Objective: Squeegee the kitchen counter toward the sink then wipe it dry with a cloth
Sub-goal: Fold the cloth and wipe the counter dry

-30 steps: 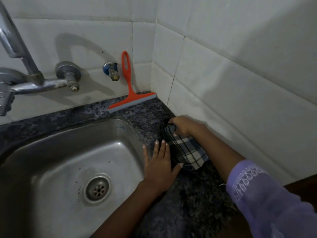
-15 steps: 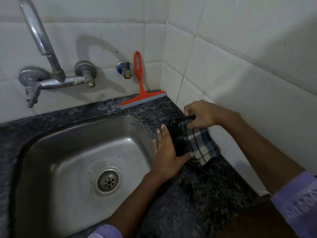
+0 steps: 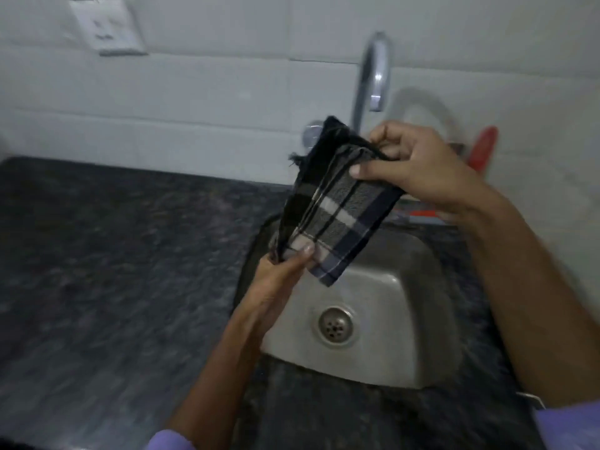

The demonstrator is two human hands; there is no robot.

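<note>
A folded checked cloth (image 3: 337, 209), dark blue, grey and white, hangs in the air above the left rim of the steel sink (image 3: 383, 319). My right hand (image 3: 412, 167) pinches its top edge. My left hand (image 3: 279, 277) grips its lower left corner between thumb and fingers. The red squeegee (image 3: 483, 151) leans against the wall tiles behind my right hand, mostly hidden by it. The dark speckled counter (image 3: 113, 271) stretches to the left of the sink.
A chrome tap (image 3: 373, 73) arches over the back of the sink, with a valve (image 3: 311, 134) beside the cloth. A white switch plate (image 3: 107, 30) sits on the tiled wall at top left. The sink's drain (image 3: 334, 324) lies below the cloth.
The cloth has been lifted off the counter to the right of the sink and now hangs over the sink in both hands. The view has swung left, showing the left counter.
</note>
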